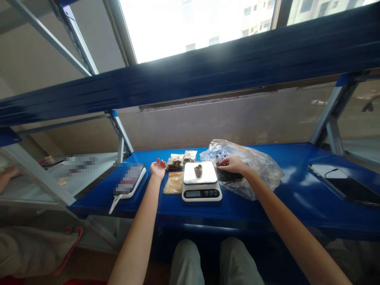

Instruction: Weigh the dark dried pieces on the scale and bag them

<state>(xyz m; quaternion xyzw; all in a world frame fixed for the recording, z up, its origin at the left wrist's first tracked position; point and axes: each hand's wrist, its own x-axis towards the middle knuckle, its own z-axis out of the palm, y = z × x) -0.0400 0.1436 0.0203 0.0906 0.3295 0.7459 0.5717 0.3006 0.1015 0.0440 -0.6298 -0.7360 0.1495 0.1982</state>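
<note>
A white kitchen scale (pixel 199 184) with a lit display stands on the blue shelf. On its pan sits a small brown cup (pixel 198 171) with dark dried pieces in it. To the right lies a large clear plastic bag (pixel 264 168), its mouth open on a heap of dark dried pieces (pixel 230 175). My right hand (pixel 233 164) is at that mouth, fingertips closed together on some of the pieces. My left hand (pixel 158 169) hovers left of the scale, palm up, fingers loosely apart and holding nothing. Near it are small filled clear bags (pixel 175 162) and a flat bag of pale yellowish content (pixel 173 183).
A phone or tablet (pixel 130 180) with a white cable lies at the left; its screen is blurred. A dark phone (pixel 344 183) rests at the right. A blue shelf beam (pixel 190 83) crosses overhead. Another person's hand (pixel 12 173) shows at far left.
</note>
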